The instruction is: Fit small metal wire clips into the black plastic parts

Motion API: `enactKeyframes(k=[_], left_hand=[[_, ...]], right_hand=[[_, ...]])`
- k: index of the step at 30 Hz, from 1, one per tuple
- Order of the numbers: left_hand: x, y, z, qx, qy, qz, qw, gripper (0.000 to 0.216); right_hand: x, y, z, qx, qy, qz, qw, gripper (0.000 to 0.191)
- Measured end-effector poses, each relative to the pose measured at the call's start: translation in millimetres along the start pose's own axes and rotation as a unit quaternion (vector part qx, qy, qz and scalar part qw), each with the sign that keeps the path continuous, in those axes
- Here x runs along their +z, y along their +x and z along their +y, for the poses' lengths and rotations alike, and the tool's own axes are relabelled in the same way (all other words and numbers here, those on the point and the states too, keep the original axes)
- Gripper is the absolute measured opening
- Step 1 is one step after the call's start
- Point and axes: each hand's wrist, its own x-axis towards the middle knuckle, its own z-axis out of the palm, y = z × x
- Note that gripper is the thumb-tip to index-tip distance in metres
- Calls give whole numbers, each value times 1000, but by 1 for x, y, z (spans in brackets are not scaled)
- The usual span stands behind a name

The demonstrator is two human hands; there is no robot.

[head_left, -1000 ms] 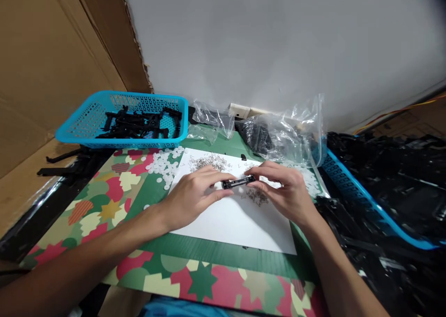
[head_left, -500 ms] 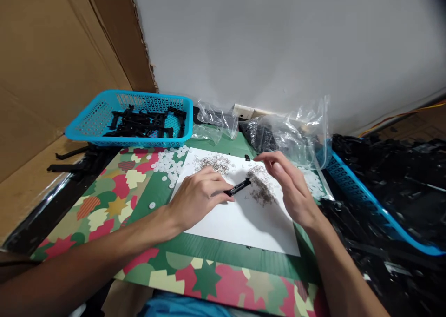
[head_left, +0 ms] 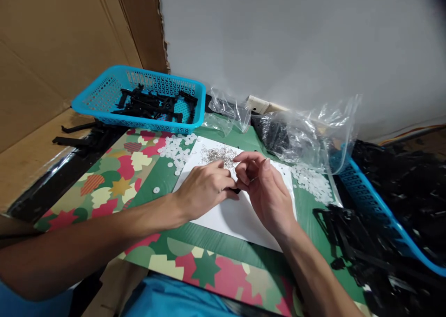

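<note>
Over the white paper sheet (head_left: pixel 223 219), my left hand (head_left: pixel 205 189) grips a narrow black plastic part (head_left: pixel 237 191), mostly covered by fingers. Close against its fingertips is my right hand (head_left: pixel 268 196), fingers curled in and thumb raised. Whatever those curled fingers hold, if anything, is hidden. Just beyond my left hand lies a pile of tiny metal springs (head_left: pixel 218 155) on the paper. The second pile is blocked from sight by my right hand.
A blue basket (head_left: pixel 156 125) of black parts stands at the back left. White discs (head_left: pixel 176 152) lie left of the paper, more discs (head_left: pixel 313 182) right of it. Clear plastic bags (head_left: pixel 296 135) sit along the wall. Black parts (head_left: pixel 362 252) and another blue basket (head_left: pixel 386 210) crowd the right.
My right hand has moved left from beside the right-hand pile to my left hand, and its fingers have curled. My left hand keeps hold of the black part. The view has shifted slightly.
</note>
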Motion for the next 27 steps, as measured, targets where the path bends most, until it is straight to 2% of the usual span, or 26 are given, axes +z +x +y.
enactKeyframes(k=[13,18,27], left_hand=[[1,0,0,-2,12,-1,1000,15],[2,-1,1,6,17,16,1000,13],[1,-4,7,-17,31,46,998,22]], right_hand=[[5,1,1,13,5,25,1000,47],[6,-1,5,2,-26,17,1000,47],[9,-4,4,1,-65,18,998,50]])
